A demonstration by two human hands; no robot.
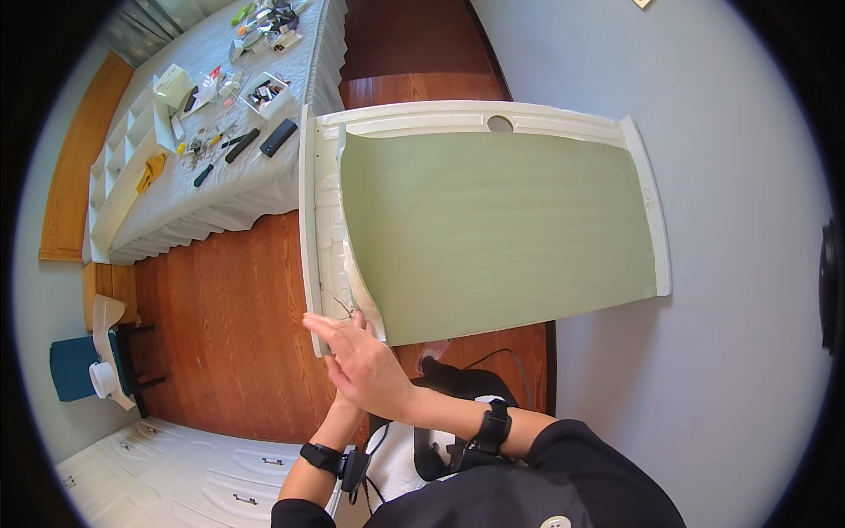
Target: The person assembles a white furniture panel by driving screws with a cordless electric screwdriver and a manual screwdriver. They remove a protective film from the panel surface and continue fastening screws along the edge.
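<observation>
The green sheet (502,229) lies on the white bench (308,211), its long axis running left to right, along the bench's long far edge. Its right end reaches the raised right edge; its left end curls up along its length, facing the bench's left edge, with a pale strip of bench top bare between the 2. The near left corner of the sheet points toward the person.

Both hands meet at the bench's near left corner, just beside the curled end. The right hand (365,359) crosses over the left hand (349,401); its fingers lie together, pointing left, but whether they clamp anything I cannot tell. The left fingers are mostly hidden, so their state cannot be told either.

On the bed (229,194), near its right edge, 1 white box (265,110) holds a jumble of small dark and light things. Toward the bed's left edge lies a white organizer (132,180) with several compartments, a yellow cloth (151,172) hanging over its side.
</observation>
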